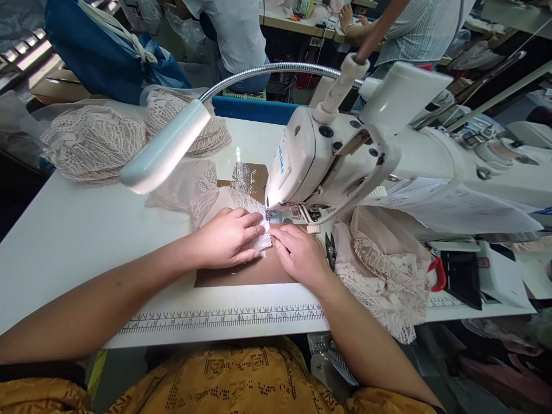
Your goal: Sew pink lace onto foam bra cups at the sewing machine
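Observation:
Under the needle of a white sewing machine (297, 155) lies a pale lace piece (263, 238), its sheer part trailing to the left. My left hand (230, 238) rests flat on the lace, palm down, fingers stretched toward the presser foot. On the other side, my right hand (302, 253) has its fingers bent, with thumb and index fingertips at the lace's right edge, close to the needle. Below both hands is a brown sheet (245, 277) on the table. The exact grip of the right fingertips is partly hidden.
Lace stacks (92, 141) sit at the back left, beneath a lamp (166, 146) on a bendable neck. More lace pieces (383, 264) hang over the front edge at right, beside black snips (330, 250) and red-handled scissors (437, 273). A ruler strip (224, 319) lines the front. Co-workers sit beyond.

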A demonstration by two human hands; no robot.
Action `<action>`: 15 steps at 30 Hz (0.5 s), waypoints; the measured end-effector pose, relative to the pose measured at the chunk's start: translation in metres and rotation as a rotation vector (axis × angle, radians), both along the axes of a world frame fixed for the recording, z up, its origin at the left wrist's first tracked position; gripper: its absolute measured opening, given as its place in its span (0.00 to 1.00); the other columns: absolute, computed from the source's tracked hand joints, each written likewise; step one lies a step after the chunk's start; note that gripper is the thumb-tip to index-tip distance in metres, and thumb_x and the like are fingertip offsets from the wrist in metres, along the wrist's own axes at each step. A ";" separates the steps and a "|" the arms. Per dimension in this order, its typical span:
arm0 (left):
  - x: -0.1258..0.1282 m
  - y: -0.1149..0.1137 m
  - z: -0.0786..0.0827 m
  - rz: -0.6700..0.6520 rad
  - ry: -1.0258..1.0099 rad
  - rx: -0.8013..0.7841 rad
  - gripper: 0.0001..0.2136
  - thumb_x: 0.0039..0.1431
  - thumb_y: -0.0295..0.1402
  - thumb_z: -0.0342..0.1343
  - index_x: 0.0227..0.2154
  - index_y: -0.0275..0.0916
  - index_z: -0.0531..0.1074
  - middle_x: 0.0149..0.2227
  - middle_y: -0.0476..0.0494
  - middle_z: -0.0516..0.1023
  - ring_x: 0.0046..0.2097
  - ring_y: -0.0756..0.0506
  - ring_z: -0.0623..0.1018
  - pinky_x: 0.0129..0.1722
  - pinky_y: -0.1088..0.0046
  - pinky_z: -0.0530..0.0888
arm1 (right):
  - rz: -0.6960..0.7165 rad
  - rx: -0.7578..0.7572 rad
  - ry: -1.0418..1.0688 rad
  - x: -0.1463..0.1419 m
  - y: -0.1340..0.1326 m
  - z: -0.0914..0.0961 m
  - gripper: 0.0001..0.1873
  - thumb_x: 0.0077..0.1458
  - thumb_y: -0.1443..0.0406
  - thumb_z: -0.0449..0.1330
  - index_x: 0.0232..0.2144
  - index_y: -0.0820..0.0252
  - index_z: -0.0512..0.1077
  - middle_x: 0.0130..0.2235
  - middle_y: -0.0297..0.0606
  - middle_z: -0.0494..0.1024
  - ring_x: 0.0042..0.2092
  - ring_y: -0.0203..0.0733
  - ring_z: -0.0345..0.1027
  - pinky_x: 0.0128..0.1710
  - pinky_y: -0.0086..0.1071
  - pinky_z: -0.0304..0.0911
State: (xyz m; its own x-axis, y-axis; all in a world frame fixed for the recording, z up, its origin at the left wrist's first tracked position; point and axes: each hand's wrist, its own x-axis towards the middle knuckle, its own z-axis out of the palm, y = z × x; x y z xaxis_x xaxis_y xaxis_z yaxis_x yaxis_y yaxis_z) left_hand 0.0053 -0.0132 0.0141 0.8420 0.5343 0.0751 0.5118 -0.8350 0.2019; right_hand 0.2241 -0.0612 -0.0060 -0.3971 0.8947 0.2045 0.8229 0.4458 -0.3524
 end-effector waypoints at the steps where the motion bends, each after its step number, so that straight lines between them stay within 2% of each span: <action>1: -0.001 -0.001 0.001 -0.013 -0.010 -0.029 0.23 0.63 0.47 0.51 0.52 0.35 0.72 0.57 0.33 0.70 0.49 0.36 0.72 0.46 0.57 0.70 | 0.005 -0.011 0.002 0.000 0.000 0.001 0.16 0.60 0.70 0.53 0.48 0.59 0.74 0.42 0.40 0.79 0.43 0.43 0.71 0.42 0.34 0.64; 5: -0.002 -0.006 -0.002 -0.060 -0.117 -0.066 0.13 0.66 0.39 0.51 0.41 0.37 0.78 0.47 0.37 0.76 0.45 0.41 0.75 0.46 0.62 0.70 | 0.004 -0.048 -0.012 0.000 -0.002 0.005 0.16 0.60 0.70 0.53 0.48 0.58 0.74 0.43 0.40 0.79 0.42 0.43 0.71 0.43 0.34 0.63; 9: 0.002 -0.005 -0.007 -0.083 -0.204 -0.065 0.16 0.69 0.35 0.46 0.34 0.37 0.79 0.36 0.40 0.78 0.38 0.45 0.76 0.41 0.66 0.71 | 0.021 -0.072 -0.018 -0.001 -0.002 0.005 0.16 0.58 0.67 0.58 0.48 0.57 0.74 0.43 0.38 0.78 0.41 0.43 0.71 0.41 0.34 0.62; 12: 0.002 -0.004 -0.006 -0.127 -0.207 -0.092 0.16 0.69 0.35 0.46 0.35 0.36 0.78 0.36 0.40 0.78 0.38 0.45 0.77 0.41 0.66 0.71 | 0.062 -0.046 -0.032 -0.001 -0.003 0.003 0.08 0.58 0.65 0.59 0.39 0.58 0.77 0.37 0.36 0.79 0.37 0.41 0.71 0.39 0.33 0.60; 15: 0.001 -0.004 -0.005 -0.126 -0.227 -0.113 0.14 0.68 0.37 0.48 0.42 0.35 0.77 0.42 0.37 0.78 0.42 0.43 0.77 0.43 0.66 0.72 | 0.094 0.009 -0.030 -0.001 -0.005 0.000 0.08 0.60 0.66 0.57 0.33 0.58 0.77 0.32 0.35 0.78 0.35 0.39 0.71 0.39 0.32 0.59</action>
State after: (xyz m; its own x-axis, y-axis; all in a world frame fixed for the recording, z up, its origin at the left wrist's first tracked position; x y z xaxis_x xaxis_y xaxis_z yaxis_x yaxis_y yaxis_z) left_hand 0.0065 -0.0167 0.0092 0.8706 0.4424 0.2153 0.3366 -0.8548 0.3950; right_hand 0.2230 -0.0660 -0.0057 -0.4856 0.8512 0.1990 0.7873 0.5248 -0.3236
